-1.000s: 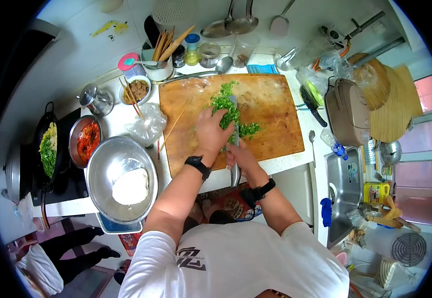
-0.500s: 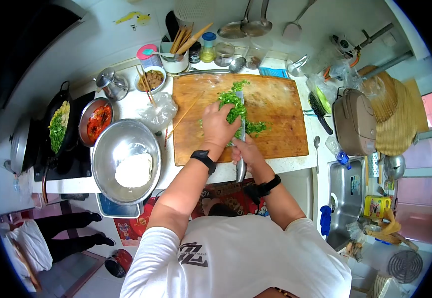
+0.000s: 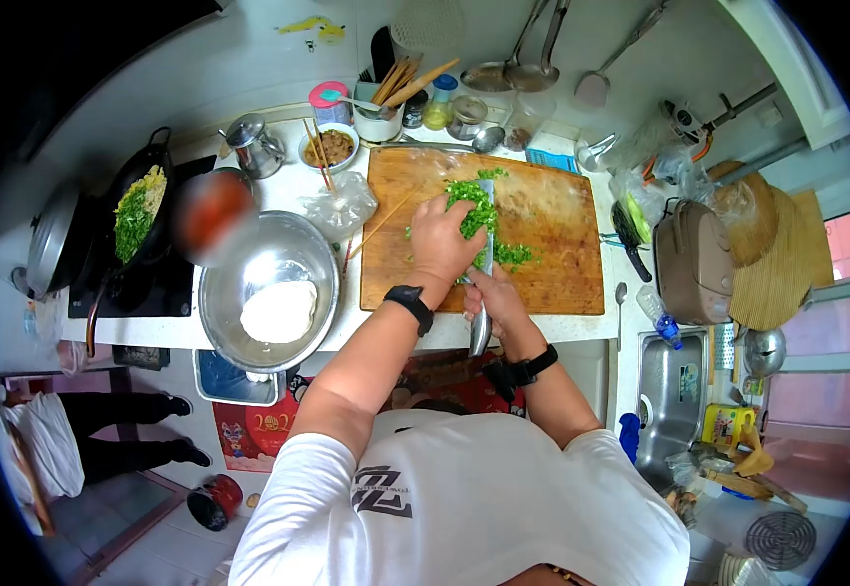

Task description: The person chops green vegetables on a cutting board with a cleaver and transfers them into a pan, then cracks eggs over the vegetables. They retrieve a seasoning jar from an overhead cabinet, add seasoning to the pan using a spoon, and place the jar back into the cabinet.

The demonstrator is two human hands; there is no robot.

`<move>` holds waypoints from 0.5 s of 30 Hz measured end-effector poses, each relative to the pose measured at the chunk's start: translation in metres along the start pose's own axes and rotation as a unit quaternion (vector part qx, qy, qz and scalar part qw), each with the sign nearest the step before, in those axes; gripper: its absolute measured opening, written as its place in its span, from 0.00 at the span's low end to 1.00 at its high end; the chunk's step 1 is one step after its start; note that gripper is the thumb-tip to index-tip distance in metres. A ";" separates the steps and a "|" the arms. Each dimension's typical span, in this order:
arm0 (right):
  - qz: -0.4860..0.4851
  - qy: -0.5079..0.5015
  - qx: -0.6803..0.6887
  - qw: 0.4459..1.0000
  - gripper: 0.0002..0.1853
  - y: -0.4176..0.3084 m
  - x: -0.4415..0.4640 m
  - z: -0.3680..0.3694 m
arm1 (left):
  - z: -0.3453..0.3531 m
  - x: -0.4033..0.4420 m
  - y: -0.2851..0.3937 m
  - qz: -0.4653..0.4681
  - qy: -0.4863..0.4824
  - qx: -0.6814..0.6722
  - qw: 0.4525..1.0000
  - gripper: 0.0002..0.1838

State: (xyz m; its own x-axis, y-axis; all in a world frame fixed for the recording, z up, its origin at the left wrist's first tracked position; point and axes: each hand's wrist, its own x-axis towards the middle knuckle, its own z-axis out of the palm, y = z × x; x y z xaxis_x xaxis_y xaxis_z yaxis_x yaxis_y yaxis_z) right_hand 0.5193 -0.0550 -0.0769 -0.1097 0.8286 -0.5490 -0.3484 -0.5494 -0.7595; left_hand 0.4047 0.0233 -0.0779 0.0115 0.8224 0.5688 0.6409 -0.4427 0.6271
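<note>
Right grip (image 3: 495, 298) clasps knife (image 3: 480, 332); red mat (image 3: 254, 430) reads "202…"

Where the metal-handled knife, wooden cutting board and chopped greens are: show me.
Metal-handled knife (image 3: 480, 333), head view: on its handle.
Wooden cutting board (image 3: 559, 232), head view: on its bare right side.
Chopped greens (image 3: 474, 200), head view: on the main pile.

From my end, the view has swung left, carrying the steel-bladed knife (image 3: 480, 330) and rectangular brown wooden cutting board (image 3: 561, 225) rightward across it. The orange-red food (image 3: 215, 215) at left has blurred, while the near-left red printed mat (image 3: 247, 430) shows more fully.
</note>
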 end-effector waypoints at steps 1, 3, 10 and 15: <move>0.001 0.000 0.001 1.000 0.07 -0.001 -0.002 0.003 | -0.004 0.001 0.001 0.000 0.002 0.000 1.000 0.18; -0.001 -0.005 -0.002 1.000 0.07 -0.002 -0.006 0.009 | -0.013 0.002 0.002 0.000 0.006 0.002 1.000 0.18; -0.004 -0.038 -0.021 0.999 0.07 -0.001 -0.015 0.040 | -0.051 0.001 -0.003 -0.010 0.033 0.023 0.999 0.17; 0.008 -0.081 -0.016 0.997 0.07 0.005 -0.018 0.066 | -0.082 -0.003 -0.014 -0.023 0.051 0.053 0.997 0.17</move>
State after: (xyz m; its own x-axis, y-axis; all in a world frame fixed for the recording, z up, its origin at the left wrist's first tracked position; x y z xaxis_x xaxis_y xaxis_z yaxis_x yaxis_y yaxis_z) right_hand 0.4580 -0.0650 -0.0476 -0.2637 0.8252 -0.4994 -0.3165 -0.5631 -0.7634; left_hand 0.3333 -0.0020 -0.0445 -0.0954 0.7978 0.5954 0.7168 -0.3600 0.5971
